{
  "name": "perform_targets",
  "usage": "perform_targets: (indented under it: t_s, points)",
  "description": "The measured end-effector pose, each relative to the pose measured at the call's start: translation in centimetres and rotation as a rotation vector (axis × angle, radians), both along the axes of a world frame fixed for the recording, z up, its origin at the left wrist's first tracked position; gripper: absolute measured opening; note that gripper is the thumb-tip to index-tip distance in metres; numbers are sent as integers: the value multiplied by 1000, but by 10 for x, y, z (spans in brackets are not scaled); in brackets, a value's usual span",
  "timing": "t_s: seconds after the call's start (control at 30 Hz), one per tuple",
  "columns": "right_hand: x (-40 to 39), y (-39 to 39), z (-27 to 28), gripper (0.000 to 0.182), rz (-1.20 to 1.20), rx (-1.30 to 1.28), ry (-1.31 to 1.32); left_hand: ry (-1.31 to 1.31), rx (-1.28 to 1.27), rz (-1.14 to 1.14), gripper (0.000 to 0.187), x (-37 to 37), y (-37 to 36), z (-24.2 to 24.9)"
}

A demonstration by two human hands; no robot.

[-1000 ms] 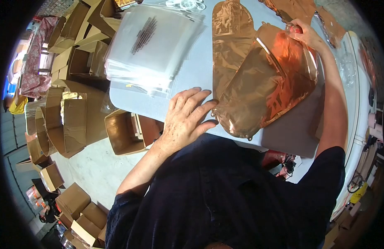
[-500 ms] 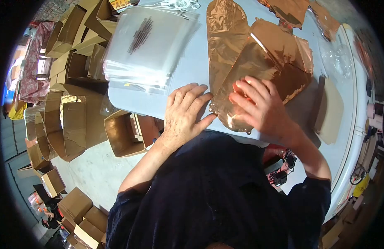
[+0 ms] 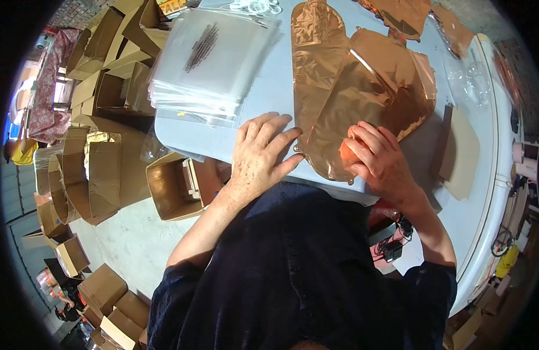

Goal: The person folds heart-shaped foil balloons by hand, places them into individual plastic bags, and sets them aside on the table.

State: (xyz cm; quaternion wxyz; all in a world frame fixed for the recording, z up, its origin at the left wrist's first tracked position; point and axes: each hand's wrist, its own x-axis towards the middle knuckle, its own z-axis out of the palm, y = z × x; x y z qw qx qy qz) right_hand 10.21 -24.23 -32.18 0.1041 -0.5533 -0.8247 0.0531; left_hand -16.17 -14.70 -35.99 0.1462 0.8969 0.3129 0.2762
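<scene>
A flat, copper-coloured foil balloon point(image 3: 323, 137) lies on the light blue table, its rounded end towards me. My left hand point(image 3: 260, 146) rests flat beside that end, fingers spread, with the fingertips at the foil's left edge. Over the right side of the same end, my right hand point(image 3: 379, 154) has its fingers curled in. An orange-red glow shows at its fingers and palm; whether anything is inside is hidden. Another long foil piece point(image 3: 316, 64) lies under or alongside, reaching to the far edge.
A stack of clear plastic bags point(image 3: 205, 64) lies at the table's point(image 3: 263, 96) left. More copper foil pieces point(image 3: 406, 17) and a clear crumpled bag point(image 3: 469, 81) are at the far right. A beige flat piece point(image 3: 460, 154) lies right. Open cardboard boxes point(image 3: 103, 166) crowd the left floor.
My right hand has slid right and its fingers have curled in from a more stretched pose. The left hand stays nearly in place. The foil's near end shows more fully.
</scene>
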Motion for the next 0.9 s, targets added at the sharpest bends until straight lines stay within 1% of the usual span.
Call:
perform_targets:
  t_s: [0.17,0.43,0.53,0.63,0.73,0.77,0.87,0.9]
  points:
    - [8,-6,-2,42,-17,17,26,8,8,-4,44,0,-1,-1]
    - [8,-9,-4,41,-30,40,52,-25,20,-17,39,-1,-2,-3]
    - [2,-9,-1,44,-39,77,-3,-30,23,-57,39,-2,-3,-3]
    - [-7,-11,3,51,-53,90,25,-21,11,-89,38,-3,-5,-2]
    - [-24,-17,13,60,-51,5,107,-20,-10,-92,38,-3,-5,-1]
    - [-28,-19,9,63,-45,7,113,-22,-16,-89,38,-2,-5,-1]
    - [-45,-26,-4,64,-75,21,98,-23,-20,-80,37,-1,-5,0]
    - [-49,-27,-12,61,-89,51,106,-24,-31,-76,36,-1,-5,1]
